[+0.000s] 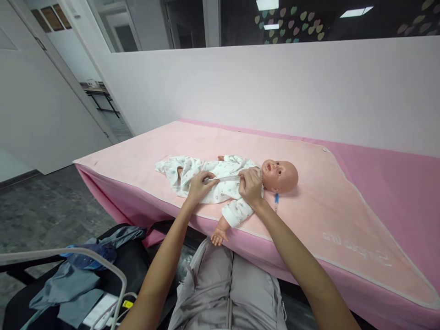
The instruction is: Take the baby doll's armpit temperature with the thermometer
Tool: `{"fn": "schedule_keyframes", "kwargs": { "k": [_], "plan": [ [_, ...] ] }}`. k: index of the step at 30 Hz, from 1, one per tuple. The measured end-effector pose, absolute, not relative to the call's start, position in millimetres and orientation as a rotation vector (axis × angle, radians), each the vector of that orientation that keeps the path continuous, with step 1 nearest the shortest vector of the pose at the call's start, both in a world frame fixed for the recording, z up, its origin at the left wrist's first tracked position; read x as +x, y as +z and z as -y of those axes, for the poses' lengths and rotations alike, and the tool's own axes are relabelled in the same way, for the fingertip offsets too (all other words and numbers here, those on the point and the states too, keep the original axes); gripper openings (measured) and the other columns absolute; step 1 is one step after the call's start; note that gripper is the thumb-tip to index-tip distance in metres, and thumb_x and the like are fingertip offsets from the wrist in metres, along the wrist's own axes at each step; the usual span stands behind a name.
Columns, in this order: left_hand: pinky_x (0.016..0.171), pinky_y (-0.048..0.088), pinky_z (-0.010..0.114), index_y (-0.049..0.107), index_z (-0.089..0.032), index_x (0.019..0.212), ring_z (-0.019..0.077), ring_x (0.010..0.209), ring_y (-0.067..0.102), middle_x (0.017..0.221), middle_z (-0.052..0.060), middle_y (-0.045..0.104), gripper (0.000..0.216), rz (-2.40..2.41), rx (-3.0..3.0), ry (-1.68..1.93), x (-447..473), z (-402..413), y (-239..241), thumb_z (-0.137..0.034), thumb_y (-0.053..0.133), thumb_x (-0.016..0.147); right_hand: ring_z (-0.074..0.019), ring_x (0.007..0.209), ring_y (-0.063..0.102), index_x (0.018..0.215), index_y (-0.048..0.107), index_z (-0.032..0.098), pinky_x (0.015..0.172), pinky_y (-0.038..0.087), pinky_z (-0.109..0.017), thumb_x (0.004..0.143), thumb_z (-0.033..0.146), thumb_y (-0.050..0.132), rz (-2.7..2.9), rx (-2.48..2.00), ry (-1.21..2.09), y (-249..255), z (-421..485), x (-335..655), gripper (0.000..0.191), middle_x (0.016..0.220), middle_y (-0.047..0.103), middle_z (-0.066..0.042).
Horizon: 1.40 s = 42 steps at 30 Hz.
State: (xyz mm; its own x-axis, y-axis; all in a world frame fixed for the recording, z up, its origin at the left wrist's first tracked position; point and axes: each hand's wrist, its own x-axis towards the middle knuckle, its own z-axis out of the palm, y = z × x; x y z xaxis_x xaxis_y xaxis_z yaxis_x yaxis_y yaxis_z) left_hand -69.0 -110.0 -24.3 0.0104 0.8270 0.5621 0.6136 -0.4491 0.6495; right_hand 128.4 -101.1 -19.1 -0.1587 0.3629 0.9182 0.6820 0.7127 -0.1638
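A baby doll [280, 176] lies on its back across the bed, head to the right, dressed in a white printed outfit [216, 196]. Over its chest, a thin, pale translucent strip [227, 178] spans my two hands; whether it is a separate piece or the garment's edge I cannot tell. My left hand [201, 185] pinches its left end above the doll's belly. Closed round the other end, near the doll's neck, is my right hand [250, 185]. A slim blue-and-white stick [277, 200] lies beside the doll's head. One doll hand [219, 234] hangs over the bed's near edge.
A pale pink mat [319, 197] covers the pink bed, which meets a white wall [275, 91]. At lower left, a black chair [134, 256] holds grey-blue cloth [68, 284], cables and a white box [101, 311]. A door [41, 101] stands at left.
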Motion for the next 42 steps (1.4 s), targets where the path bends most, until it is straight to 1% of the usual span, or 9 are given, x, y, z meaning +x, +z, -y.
{"fn": "schedule_keyframes", "kwargs": {
  "k": [6,12,15,18,23,28,34,39,42],
  "plan": [
    [0.081,0.045,0.033,0.065,-0.02,0.087,0.0214,0.088,0.058,0.092,0.005,0.065,0.024,-1.481,2.102,1.309,-71.2,109.0,-15.8,-0.04,0.059,0.074,-0.0173,0.075,0.053,0.081,0.054,0.018,0.081,0.035,-0.034,0.075,0.007,0.04,1.802,-0.939,-0.32,-17.8,98.2,127.9,0.019,0.075,0.061,-0.003],
    [0.071,0.049,0.028,0.065,-0.018,0.092,0.0184,0.081,0.061,0.093,0.006,0.066,0.031,-1.276,2.08,1.295,-66.3,83.2,17.9,-0.043,0.055,0.076,-0.0208,0.091,0.053,0.086,0.059,0.019,0.081,0.036,-0.033,0.078,0.012,0.045,1.874,-1.133,-0.391,0.3,138.7,157.9,0.017,0.093,0.062,-0.006],
    [0.069,0.047,0.027,0.067,-0.017,0.087,0.0175,0.076,0.061,0.083,0.006,0.068,0.027,-1.201,2.108,1.288,-40.8,58.2,29.1,-0.039,0.057,0.075,-0.0195,0.076,0.056,0.081,0.058,0.02,0.069,0.038,-0.03,0.081,0.019,0.045,1.814,-1.448,-0.282,-6.9,175.9,186.7,0.013,0.076,0.063,-0.004],
    [0.064,0.046,0.025,0.067,-0.015,0.084,0.0155,0.07,0.059,0.077,0.005,0.067,0.028,-1.043,2.068,1.233,-7.5,31.1,25.2,-0.038,0.06,0.071,-0.0176,0.057,0.056,0.079,0.056,0.022,0.052,0.031,-0.026,0.083,0.032,0.047,1.84,-1.844,-0.127,-23.5,206.6,209.9,0.015,0.064,0.062,-0.001],
    [0.055,0.04,0.024,0.07,-0.013,0.08,0.0137,0.06,0.054,0.066,0.004,0.064,0.033,-0.877,2.093,0.947,15.1,12.3,7.3,-0.041,0.067,0.062,-0.018,0.051,0.055,0.068,0.052,0.023,0.046,0.024,-0.024,0.081,0.038,0.045,1.751,-2.171,-0.101,-34.5,230.8,220.1,0.021,0.059,0.061,-0.001],
    [0.063,0.041,0.025,0.07,-0.016,0.087,0.0167,0.075,0.058,0.085,0.005,0.067,0.037,-0.701,2.115,0.872,0.9,24.9,5.3,-0.039,0.073,0.057,-0.018,0.053,0.055,0.062,0.052,0.023,0.048,0.028,-0.024,0.076,0.027,0.046,1.705,-2.219,-0.041,-19.7,239.6,219.0,0.016,0.061,0.062,-0.002],
    [0.062,0.043,0.026,0.069,-0.012,0.084,0.0153,0.067,0.058,0.071,0.005,0.065,0.033,-0.892,1.868,1.128,1.9,21.6,-4.1,-0.037,0.071,0.062,-0.0179,0.054,0.055,0.068,0.058,0.024,0.051,0.032,-0.026,0.076,0.03,0.048,1.587,-2.021,-0.174,31.0,243.0,213.5,0.015,0.063,0.063,-0.003],
    [0.066,0.046,0.025,0.064,-0.011,0.103,0.0148,0.07,0.061,0.073,0.004,0.067,0.044,-0.856,1.512,1.295,-0.8,18.7,-4.8,-0.032,0.07,0.064,-0.0167,0.056,0.054,0.073,0.06,0.021,0.051,0.03,-0.025,0.079,0.026,0.047,1.706,-1.785,-0.356,78.5,202.1,182.6,0.015,0.063,0.062,-0.003],
    [0.068,0.046,0.025,0.061,-0.01,0.109,0.0155,0.074,0.062,0.075,0.003,0.068,0.047,-0.788,1.417,1.294,-5.3,22.3,-1.5,-0.03,0.068,0.067,-0.0171,0.061,0.055,0.065,0.058,0.018,0.051,0.027,-0.025,0.078,0.019,0.047,1.905,-1.77,-0.347,83.0,155.8,154.2,0.017,0.065,0.063,-0.005]
  ]
}}
